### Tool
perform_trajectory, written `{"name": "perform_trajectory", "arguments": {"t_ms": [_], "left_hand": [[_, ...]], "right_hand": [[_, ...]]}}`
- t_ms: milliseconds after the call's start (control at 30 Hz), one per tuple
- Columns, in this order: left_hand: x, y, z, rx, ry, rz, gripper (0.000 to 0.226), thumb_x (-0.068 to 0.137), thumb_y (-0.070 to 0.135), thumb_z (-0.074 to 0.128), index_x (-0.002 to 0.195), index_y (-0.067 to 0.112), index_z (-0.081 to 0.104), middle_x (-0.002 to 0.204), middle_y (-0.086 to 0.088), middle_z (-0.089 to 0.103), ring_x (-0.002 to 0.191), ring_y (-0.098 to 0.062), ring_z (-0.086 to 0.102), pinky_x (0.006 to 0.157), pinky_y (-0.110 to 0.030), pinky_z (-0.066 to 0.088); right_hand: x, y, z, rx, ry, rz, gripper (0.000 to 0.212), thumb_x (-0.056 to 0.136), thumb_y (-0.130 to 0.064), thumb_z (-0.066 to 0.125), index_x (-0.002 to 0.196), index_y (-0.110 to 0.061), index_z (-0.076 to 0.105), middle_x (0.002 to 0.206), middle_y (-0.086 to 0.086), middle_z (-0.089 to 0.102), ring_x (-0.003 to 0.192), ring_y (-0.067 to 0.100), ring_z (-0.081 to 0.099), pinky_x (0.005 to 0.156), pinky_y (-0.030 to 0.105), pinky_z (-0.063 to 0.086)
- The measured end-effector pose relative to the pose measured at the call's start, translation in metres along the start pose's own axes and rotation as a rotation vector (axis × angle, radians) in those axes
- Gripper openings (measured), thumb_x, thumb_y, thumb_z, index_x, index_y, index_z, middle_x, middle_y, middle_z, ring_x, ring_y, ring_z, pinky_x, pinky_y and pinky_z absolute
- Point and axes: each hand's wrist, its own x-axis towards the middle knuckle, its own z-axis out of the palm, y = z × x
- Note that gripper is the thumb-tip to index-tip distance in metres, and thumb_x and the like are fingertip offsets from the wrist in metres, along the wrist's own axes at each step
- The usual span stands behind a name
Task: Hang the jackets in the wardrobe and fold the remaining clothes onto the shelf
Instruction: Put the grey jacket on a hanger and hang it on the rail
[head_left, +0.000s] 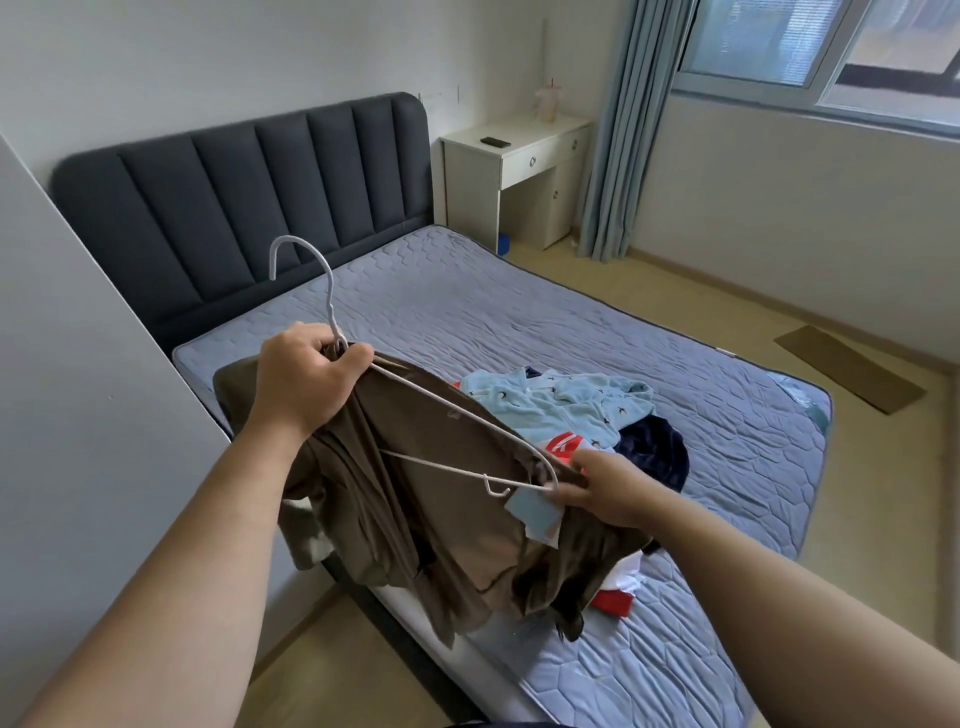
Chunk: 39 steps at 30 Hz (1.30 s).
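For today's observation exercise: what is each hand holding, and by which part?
Left hand grips the white hanger below its hook, with brown jacket fabric. Right hand holds the hanger's far end and the jacket there.

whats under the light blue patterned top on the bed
A red-and-white garment pokes out beneath the near edge of the light blue top, and a dark navy garment at its right. How far they run under it is covered, as is anything else below.
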Motion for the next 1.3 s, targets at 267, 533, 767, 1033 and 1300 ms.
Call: {"name": "perform_trajectory", "arguments": {"t_ms": [267,533,767,1033,1300], "left_hand": [[0.004,-0.011,-0.008,0.117,0.044,0.04,0.051,0.076,0.053,0.056,0.047,0.019,0.032,0.045,0.002,0.035,0.057,-0.024,0.04,0.059,-0.033,0.035],[0.005,-0.017,-0.013,0.124,0.044,-0.046,0.062,0.077,0.061,0.052,0.05,0.006,0.045,0.046,-0.006,0.041,0.054,-0.034,0.045,0.064,-0.042,0.046],[0.005,-0.015,-0.012,0.065,-0.007,-0.166,0.062,0.076,0.064,0.057,0.052,0.008,0.045,0.049,-0.009,0.046,0.059,-0.036,0.051,0.065,-0.043,0.047],[0.003,-0.011,0.006,0.189,-0.052,-0.147,0.061,0.088,0.067,0.06,0.054,0.018,0.044,0.048,0.006,0.049,0.057,-0.021,0.052,0.075,-0.045,0.05],[-0.001,0.008,0.028,0.427,-0.092,-0.07,0.06,0.089,0.07,0.055,0.055,0.024,0.038,0.054,0.011,0.044,0.061,-0.021,0.044,0.068,-0.036,0.035]], "right_hand": [[0.004,-0.018,-0.038,-0.392,-0.209,0.029,0.022,0.08,-0.03,0.077,0.097,-0.025,0.065,0.093,-0.005,0.059,0.087,0.021,0.057,0.073,0.032,0.046],[0.021,-0.059,-0.08,-0.262,0.086,0.064,0.035,0.104,-0.037,0.045,0.081,-0.014,0.059,0.086,0.005,0.061,0.084,0.028,0.059,0.07,0.034,0.044],[0.03,-0.085,-0.104,-0.144,0.321,0.095,0.049,0.101,-0.046,0.044,0.064,-0.016,0.053,0.07,0.004,0.06,0.072,0.028,0.059,0.055,0.032,0.04],[0.032,-0.117,-0.121,0.326,0.306,0.176,0.039,0.097,-0.039,0.053,0.076,-0.008,0.065,0.067,0.007,0.06,0.06,0.02,0.055,0.054,0.03,0.045],[0.017,-0.165,-0.151,0.536,0.311,0.083,0.025,0.086,-0.042,0.069,0.086,-0.018,0.077,0.075,0.012,0.073,0.055,0.018,0.065,0.057,0.036,0.061]]}}
